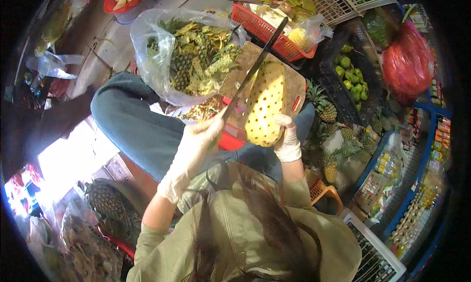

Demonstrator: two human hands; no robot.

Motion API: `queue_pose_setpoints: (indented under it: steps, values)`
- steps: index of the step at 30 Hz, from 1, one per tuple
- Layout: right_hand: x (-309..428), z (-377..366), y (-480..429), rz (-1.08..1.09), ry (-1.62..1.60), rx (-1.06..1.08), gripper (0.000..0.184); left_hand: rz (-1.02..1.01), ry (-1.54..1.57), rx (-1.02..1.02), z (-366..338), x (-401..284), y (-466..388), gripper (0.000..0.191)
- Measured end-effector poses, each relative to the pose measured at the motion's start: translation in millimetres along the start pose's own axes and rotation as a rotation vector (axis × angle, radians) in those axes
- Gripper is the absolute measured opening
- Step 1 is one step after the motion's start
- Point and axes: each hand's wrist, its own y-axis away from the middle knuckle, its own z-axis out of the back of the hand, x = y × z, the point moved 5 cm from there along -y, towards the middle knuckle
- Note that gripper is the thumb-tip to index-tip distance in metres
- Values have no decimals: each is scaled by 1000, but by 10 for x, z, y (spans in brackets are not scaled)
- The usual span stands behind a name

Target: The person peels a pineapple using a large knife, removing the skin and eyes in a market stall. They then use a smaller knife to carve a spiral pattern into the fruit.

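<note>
My left hand (200, 134), in a pale glove, grips a long-bladed knife (254, 66). Its blade slants up and to the right, near the left side of a peeled pineapple (265, 105); whether it touches the flesh I cannot tell. Rows of brown eyes dot the yellow fruit. Also gloved, my right hand (288, 140) holds the pineapple's lower right end, the thumb side against the flesh. Behind the fruit lies a brown cutting board (235, 72) with a red-edged slot. Left of the board stands a clear plastic bag (151, 57) filled with pineapple peels (200, 57).
A red basket (254, 22) with bags stands beyond the board. Green fruit (351, 76) fills a black crate (333, 76) at right, with whole pineapples (327, 112) nearby. A red bucket (109, 4) holds peeled pieces. Another pineapple (110, 199) lies at lower left.
</note>
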Motion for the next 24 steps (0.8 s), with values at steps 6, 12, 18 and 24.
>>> queue_pose_setpoints:
  steps: [6,12,18,24]
  values:
    - [219,-11,-53,145,-21,31,63,-434,-610,-302,305,-42,480,53]
    - [175,134,-69,204,-235,-37,57,-665,-834,-358,166,-164,603,57]
    - [52,141,14,-70,-98,101,36,-608,-765,-409,-5,-233,312,54]
    - [165,282,68,-125,-166,190,50,-563,-839,-393,119,-87,414,56]
